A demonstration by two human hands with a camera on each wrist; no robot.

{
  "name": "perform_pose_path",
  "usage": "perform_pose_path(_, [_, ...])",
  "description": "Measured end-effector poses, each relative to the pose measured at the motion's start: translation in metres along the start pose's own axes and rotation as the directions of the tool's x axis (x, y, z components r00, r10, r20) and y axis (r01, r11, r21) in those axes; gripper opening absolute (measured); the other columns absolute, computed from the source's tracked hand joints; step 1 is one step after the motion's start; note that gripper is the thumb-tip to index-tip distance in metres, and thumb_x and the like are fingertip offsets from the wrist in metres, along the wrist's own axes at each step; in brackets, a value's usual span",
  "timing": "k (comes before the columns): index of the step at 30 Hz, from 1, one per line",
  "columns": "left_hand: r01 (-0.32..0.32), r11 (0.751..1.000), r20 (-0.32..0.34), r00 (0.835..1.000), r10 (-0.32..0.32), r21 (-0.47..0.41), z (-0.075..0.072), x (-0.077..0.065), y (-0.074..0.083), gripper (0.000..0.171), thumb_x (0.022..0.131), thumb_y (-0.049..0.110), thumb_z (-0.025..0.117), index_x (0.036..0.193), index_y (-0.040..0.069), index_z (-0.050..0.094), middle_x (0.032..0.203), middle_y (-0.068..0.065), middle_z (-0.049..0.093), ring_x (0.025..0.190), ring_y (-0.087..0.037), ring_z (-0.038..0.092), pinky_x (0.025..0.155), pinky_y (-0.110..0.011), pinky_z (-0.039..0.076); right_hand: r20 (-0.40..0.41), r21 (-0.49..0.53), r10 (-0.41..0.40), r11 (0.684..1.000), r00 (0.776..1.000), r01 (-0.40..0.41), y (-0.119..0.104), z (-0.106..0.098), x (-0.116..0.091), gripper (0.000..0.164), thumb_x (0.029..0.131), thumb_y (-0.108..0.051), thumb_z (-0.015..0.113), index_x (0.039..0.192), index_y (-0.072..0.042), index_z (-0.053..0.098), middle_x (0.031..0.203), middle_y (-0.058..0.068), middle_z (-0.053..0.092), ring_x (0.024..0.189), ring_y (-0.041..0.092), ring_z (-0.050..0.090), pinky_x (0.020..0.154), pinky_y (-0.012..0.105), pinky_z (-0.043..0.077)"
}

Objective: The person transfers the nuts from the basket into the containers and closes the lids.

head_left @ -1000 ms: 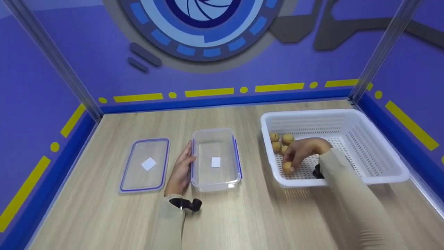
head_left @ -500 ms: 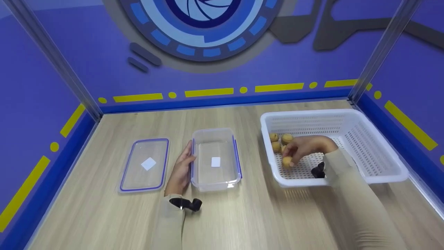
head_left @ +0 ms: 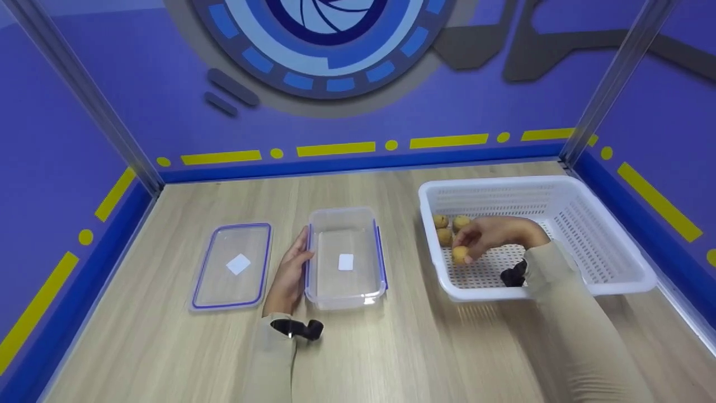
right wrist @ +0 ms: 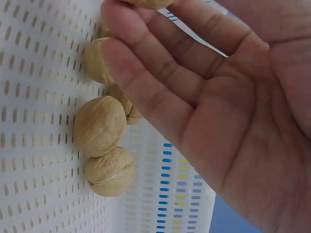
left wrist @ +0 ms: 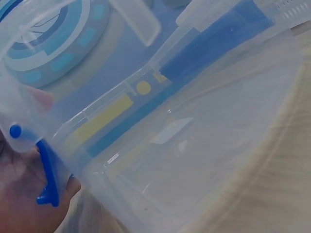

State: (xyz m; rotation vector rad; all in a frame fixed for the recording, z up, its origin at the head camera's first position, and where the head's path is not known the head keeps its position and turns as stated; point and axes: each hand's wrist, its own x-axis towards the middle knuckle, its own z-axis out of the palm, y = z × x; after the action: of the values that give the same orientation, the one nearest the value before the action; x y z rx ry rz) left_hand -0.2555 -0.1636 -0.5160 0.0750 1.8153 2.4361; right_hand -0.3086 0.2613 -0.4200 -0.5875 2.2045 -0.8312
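Observation:
My right hand (head_left: 492,230) pinches a walnut (head_left: 460,255) inside the white perforated basket (head_left: 481,294). In the right wrist view only the lower edge of this held walnut (right wrist: 148,3) shows at the top. Several other walnuts (right wrist: 99,126) lie along the basket wall, some partly behind the fingers. The left hand (head_left: 286,280) lies against the left side of a clear plastic food box (head_left: 345,288), thumb at the rim and fingers along the wall. Through the box in the left wrist view, a blue latch (left wrist: 49,174) hangs in front of the palm.
A clear lid (head_left: 224,282) with a blue-purple seal and white label lies flat left of the box. Blue-purple panels (head_left: 335,129) enclose the wooden table (head_left: 358,358) at the back and sides. The box stands between the lid and the basket.
The right hand has brought the pinched walnut slightly away from the basket's near rim, toward the other walnuts. The left hand stays against the box.

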Motion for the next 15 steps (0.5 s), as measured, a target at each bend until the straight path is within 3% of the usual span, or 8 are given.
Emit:
perform_pose_path(8, [0.009,0.999,-0.015,1.000,-0.008,0.046,-0.0021,-0.0023,0.0014,0.064,0.094,-0.001,0.038,0.154,0.009,0.016,0.163,-0.008,0.005,0.150,-0.026,-0.001,0.123,-0.040,0.000,-0.085,0.030,-0.036,0.999,0.996,0.039,-0.0031,-0.0024,-0.0032,0.040,0.077,-0.014,0.077,0.113,-0.002,0.066,0.101,0.005,0.068,0.089,0.012,0.061,0.077,0.022,0.052])
perform_pose_path(15, [0.008,0.999,-0.014,1.000,-0.008,0.047,-0.0029,-0.0013,0.0013,0.064,0.094,-0.001,0.038,0.154,0.009,0.016,0.163,-0.009,0.006,0.150,-0.026,-0.001,0.123,-0.040,-0.001,-0.180,0.039,-0.053,0.997,0.982,0.061,-0.0065,-0.0064,-0.0038,0.036,0.079,-0.013,0.075,0.113,-0.003,0.066,0.090,0.007,0.066,0.069,0.010,0.056,0.055,0.022,0.047])
